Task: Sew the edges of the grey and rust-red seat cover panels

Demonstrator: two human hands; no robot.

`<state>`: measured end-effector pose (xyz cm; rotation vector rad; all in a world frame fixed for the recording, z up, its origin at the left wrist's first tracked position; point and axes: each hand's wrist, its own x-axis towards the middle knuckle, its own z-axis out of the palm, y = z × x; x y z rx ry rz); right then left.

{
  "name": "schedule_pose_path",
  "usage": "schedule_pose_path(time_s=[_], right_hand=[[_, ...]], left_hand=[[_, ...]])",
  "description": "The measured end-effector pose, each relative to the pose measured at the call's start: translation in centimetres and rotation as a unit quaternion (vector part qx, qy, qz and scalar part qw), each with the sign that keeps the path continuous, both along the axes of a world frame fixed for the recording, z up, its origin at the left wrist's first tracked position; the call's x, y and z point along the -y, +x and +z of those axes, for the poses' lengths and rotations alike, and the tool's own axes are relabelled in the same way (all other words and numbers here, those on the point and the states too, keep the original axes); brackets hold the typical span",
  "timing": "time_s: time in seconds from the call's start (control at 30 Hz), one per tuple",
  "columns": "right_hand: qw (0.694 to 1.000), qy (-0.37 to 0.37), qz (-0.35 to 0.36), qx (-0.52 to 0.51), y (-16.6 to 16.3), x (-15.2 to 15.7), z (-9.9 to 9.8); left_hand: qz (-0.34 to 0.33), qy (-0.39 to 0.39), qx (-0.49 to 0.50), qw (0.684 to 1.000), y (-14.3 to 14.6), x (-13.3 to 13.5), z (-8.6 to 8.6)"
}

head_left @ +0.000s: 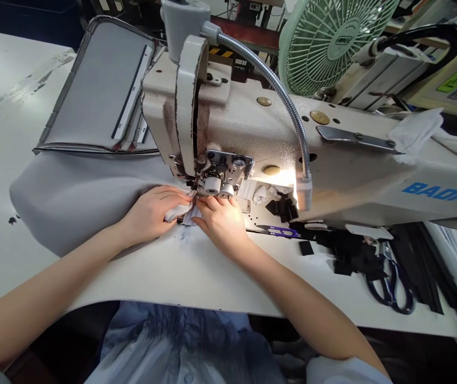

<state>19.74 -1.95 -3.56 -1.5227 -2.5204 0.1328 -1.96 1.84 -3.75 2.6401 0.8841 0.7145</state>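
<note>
A large piece of grey fabric [68,197] lies left of an industrial sewing machine [248,133], its edge gathered under the machine's head. My left hand [146,216] is closed on a bunched, layered edge of that fabric, just left of the needle area. Close beside it, my right hand [224,221] has its fingers bent and pressed together at the fabric's edge, right under the presser mechanism [214,181]. The fingertips of my right hand and the needle point are partly hidden. A grey panel with dark piped edges [96,85] stands up behind the fabric.
Purple thread snips [278,231] lie right of my right hand, near black fabric scraps [344,248] and dark-handled scissors [391,282]. A lit flexible lamp [304,186] bends down before the machine arm. Behind it stands a green fan [336,42]. The white table's [196,277] front edge borders my body.
</note>
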Motion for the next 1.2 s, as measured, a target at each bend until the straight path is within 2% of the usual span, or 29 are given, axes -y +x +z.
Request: schedule_pose_path(time_s=[0.23, 0.53, 0.63, 0.9, 1.2], right_hand=[[1.0, 0.014, -0.004, -0.013, -0.11, -0.07, -0.68], [1.0, 0.005, 0.005, -0.01, -0.14, 0.01, -0.36], [1.0, 0.007, 0.006, -0.009, -0.08, 0.04, -0.4], [1.0, 0.009, 0.009, -0.014, -0.06, 0.11, -0.34], [0.999, 0.01, 0.002, -0.032, 0.14, 0.41, -0.53]], left_hand=[[-0.004, -0.001, -0.016, 1.0, -0.08, 0.08, -0.13], [-0.024, 0.023, -0.052, 0.998, -0.13, 0.04, -0.17], [-0.033, 0.029, -0.033, 0.998, -0.26, -0.04, -0.05], [-0.009, 0.017, 0.003, 1.0, -0.17, -0.04, -0.13], [-0.03, 0.039, -0.105, 0.993, 0.15, 0.33, 0.52]])
